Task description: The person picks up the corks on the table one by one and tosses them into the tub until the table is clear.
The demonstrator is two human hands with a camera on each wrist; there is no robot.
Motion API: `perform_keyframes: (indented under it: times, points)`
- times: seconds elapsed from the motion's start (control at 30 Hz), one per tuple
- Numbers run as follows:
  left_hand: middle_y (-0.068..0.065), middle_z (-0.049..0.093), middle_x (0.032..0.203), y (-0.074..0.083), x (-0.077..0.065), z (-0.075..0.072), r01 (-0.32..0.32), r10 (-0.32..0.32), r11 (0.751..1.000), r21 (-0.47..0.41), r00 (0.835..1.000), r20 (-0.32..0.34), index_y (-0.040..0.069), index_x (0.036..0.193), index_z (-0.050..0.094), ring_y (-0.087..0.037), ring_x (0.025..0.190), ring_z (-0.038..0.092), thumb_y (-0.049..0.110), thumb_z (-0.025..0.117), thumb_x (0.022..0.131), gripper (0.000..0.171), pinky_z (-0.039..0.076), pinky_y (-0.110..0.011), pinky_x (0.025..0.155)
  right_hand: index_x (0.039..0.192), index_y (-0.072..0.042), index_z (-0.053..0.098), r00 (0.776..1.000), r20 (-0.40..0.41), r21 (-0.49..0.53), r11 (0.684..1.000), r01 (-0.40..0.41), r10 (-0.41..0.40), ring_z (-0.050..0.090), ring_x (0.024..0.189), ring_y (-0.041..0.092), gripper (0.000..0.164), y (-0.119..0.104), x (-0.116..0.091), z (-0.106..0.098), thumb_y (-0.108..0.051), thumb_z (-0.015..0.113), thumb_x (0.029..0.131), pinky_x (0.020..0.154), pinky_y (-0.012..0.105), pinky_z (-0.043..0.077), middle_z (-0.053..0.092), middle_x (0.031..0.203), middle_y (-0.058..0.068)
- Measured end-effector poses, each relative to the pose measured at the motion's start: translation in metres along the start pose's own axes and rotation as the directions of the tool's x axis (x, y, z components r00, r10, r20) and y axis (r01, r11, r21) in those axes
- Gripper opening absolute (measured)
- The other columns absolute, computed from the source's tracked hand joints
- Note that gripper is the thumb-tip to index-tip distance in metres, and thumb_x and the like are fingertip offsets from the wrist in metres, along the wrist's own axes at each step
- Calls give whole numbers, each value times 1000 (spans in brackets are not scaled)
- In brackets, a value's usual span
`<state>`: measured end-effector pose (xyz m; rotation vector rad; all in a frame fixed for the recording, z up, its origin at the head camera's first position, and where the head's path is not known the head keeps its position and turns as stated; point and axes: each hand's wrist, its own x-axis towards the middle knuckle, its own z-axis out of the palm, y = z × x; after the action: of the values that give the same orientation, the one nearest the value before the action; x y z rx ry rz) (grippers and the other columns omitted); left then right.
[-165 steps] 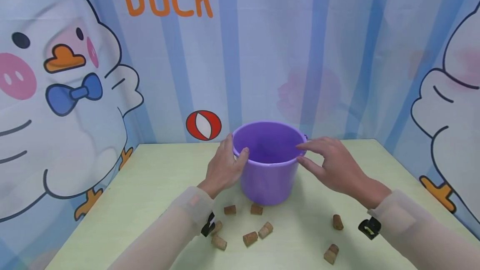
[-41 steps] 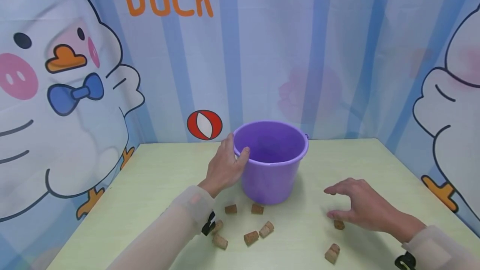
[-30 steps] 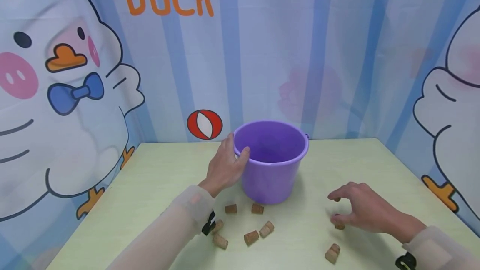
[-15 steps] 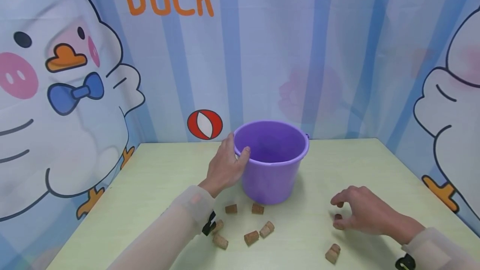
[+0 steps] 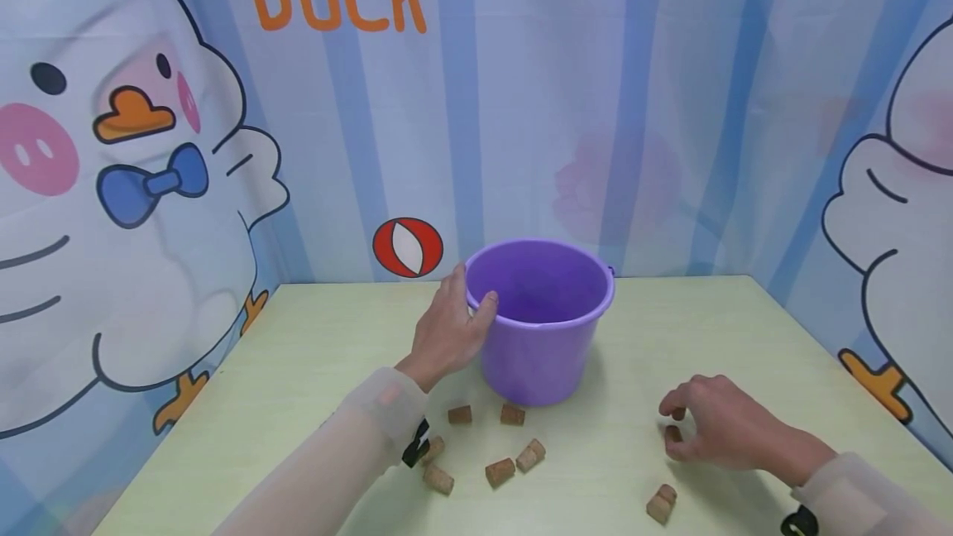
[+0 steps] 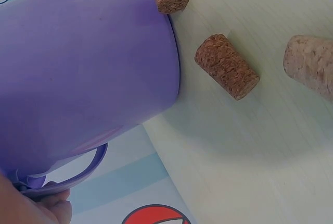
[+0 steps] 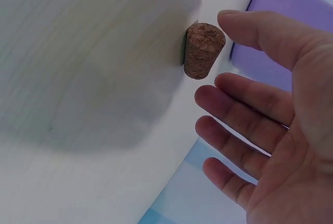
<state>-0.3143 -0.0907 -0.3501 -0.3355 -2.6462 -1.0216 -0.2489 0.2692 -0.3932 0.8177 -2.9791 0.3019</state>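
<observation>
A purple bucket stands upright near the back of the table. My left hand grips its left rim, thumb over the edge; in the left wrist view, fingertips show by the bucket's handle. Low over the table on the right, my right hand is at a brown cork. In the right wrist view, the thumb and fingers are spread apart beside that cork, with a gap between them and it. Another cork lies nearer to me.
Several more corks lie in front of the bucket, among them one cork and another cork near its base. A cork sits by my left wrist. The pale table ends at a duck-print curtain.
My right hand has left the bucket's right rim and come down to the cork on the right, thumb and fingers drawing nearer to it. The left hand has stayed on the rim.
</observation>
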Motion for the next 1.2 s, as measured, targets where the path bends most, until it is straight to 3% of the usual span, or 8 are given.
perform_keyframes:
  times: [0.2,0.53,0.77,1.2]
  points:
    - [-13,39,158,0,0,0,4,-4,1000,-1,1000,0,7,164,16,-30,141,43,47,44,104,77,43,-56,110,95,-21,77,999,33,-5,1000,-12,12,60,82,8,26,0,2,2,-27,90,73,79,43,52,66,86,-18]
    - [-13,39,158,1,0,0,1,-1,1000,2,1000,-1,6,163,17,-30,141,43,48,44,104,78,43,-56,110,87,-26,73,999,10,-12,999,34,-34,60,81,7,23,1,-1,3,-24,91,72,81,49,51,65,84,-18]
    - [-12,40,157,-1,1,2,4,-4,1000,-2,1000,-3,8,164,17,-29,140,44,48,44,104,77,43,-56,109,73,-32,63,996,-2,-26,996,84,-84,54,75,2,29,3,-2,6,-21,90,73,76,45,49,60,77,-23]
    - [-13,39,159,-2,2,3,5,-5,1000,1,1000,-2,7,164,16,-30,141,43,48,44,104,78,43,-56,110,71,-31,63,994,-8,-1,994,112,-112,45,66,-2,30,1,-2,9,-14,87,73,66,32,44,55,69,-24]
